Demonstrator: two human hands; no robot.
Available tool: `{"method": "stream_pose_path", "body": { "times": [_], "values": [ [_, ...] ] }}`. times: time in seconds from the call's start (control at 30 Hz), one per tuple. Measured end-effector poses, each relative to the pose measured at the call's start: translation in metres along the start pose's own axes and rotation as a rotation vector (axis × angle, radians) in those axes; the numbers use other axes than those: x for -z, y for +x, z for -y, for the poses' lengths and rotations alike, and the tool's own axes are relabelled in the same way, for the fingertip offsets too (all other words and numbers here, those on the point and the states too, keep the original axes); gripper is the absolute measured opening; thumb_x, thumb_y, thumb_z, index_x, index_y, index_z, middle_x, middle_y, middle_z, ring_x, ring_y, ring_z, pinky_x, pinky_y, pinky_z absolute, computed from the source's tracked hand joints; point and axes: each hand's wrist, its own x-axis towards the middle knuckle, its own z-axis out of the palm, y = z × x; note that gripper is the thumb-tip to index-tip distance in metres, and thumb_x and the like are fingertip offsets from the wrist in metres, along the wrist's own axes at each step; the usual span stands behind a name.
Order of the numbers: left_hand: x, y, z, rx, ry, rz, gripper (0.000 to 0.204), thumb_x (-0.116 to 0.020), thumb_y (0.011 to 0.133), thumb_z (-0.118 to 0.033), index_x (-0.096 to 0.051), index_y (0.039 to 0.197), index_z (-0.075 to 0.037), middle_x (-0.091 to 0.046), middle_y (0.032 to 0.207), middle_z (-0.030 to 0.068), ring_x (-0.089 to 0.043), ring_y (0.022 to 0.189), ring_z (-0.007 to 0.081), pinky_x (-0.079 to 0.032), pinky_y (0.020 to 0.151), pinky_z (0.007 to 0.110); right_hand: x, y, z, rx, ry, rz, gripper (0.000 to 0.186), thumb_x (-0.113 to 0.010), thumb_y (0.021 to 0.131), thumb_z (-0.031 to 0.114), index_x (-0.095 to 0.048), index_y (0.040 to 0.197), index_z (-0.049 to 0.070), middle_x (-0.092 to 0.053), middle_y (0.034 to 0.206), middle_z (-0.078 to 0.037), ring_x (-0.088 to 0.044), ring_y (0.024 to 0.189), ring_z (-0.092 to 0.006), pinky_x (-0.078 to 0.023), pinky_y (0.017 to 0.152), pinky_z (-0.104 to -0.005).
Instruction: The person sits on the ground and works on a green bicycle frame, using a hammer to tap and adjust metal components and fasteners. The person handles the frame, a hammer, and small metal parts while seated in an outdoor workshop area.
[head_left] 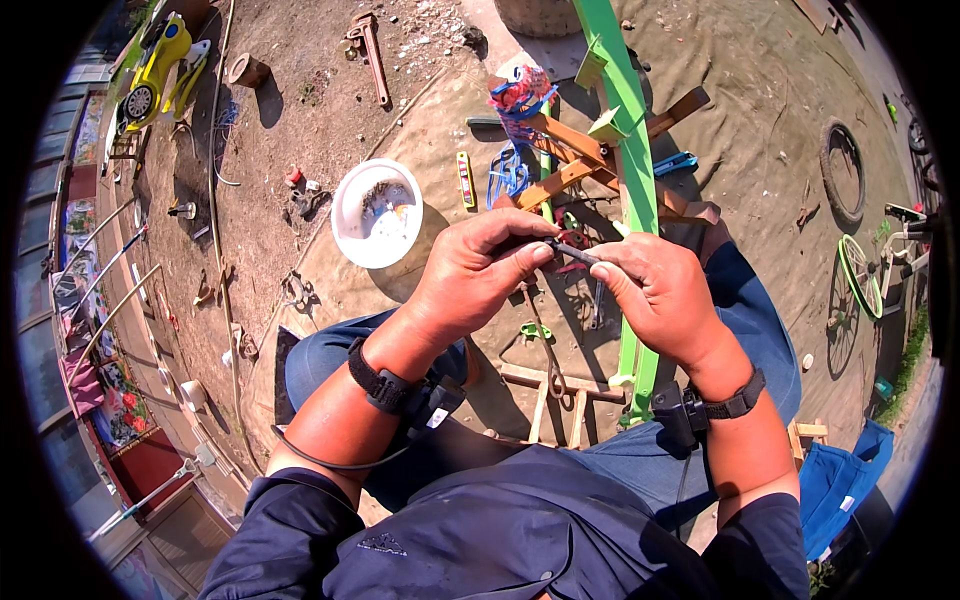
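Note:
My left hand (478,268) and my right hand (662,292) meet in front of me, thumbs and fingers pinched on a short, dark, rod-like piece (575,254). Its left end is inside my left fingers, and its right end reaches my right fingertips; its exact kind does not show. Just beyond and partly under my right hand runs a long bright green metal beam (630,160) with small welded plates. Beneath it stand crossed brown bars (560,185), with blue straps (510,172) hanging beside them. Below my hands lies a rusty metal rod with a looped end (549,350).
Left of the beam are a white basin (342,222) with debris inside and a yellow spirit level (466,180). A red pipe wrench (374,62) lies farther off. To the right are a tyre (828,172), a bicycle wheel (850,275) and a blue cloth (835,490).

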Motion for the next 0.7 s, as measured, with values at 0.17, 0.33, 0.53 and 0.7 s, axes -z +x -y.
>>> {"method": "stream_pose_path", "body": {
  "times": [0.17,0.33,0.53,0.7],
  "values": [
    [0.003,0.002,0.000,-0.043,0.061,0.039,0.021,-0.063,0.092,-0.001,-0.063,0.112,0.000,-0.066,0.096,0.0061,-0.065,0.083,0.0114,-0.052,0.068,0.024,0.002,0.002,-0.007,-0.044,0.153,0.100,0.016,-0.065,0.087,0.015,-0.070,0.091,0.001,-0.070,0.086,-0.014,-0.065,0.081,-0.0316,-0.051,0.071,-0.0381],
    [0.003,0.001,-0.002,-0.025,0.085,0.033,0.020,-0.063,0.092,-0.002,-0.063,0.112,0.000,-0.066,0.095,0.0061,-0.065,0.082,0.0112,-0.052,0.067,0.024,0.000,0.001,-0.007,-0.015,0.132,0.057,0.016,-0.066,0.086,0.015,-0.070,0.091,0.001,-0.068,0.084,-0.014,-0.064,0.078,-0.0322,-0.051,0.069,-0.0382],
    [0.002,0.002,-0.003,0.028,0.090,0.014,0.016,-0.063,0.093,-0.006,-0.064,0.108,-0.001,-0.067,0.089,0.0044,-0.065,0.078,0.0105,-0.051,0.064,0.023,0.002,0.001,0.000,-0.016,0.023,-0.019,0.015,-0.069,0.082,0.015,-0.070,0.092,0.004,-0.061,0.076,-0.012,-0.060,0.070,-0.0321,-0.048,0.061,-0.0387],
    [0.001,0.002,-0.005,0.047,0.109,-0.001,0.014,-0.063,0.094,-0.009,-0.064,0.106,-0.001,-0.068,0.086,0.0036,-0.065,0.076,0.0102,-0.051,0.062,0.022,-0.001,0.002,-0.001,0.152,-0.154,-0.130,0.015,-0.070,0.079,0.014,-0.070,0.093,0.008,-0.058,0.072,-0.009,-0.059,0.066,-0.0293,-0.047,0.056,-0.0382]
  ]
}}
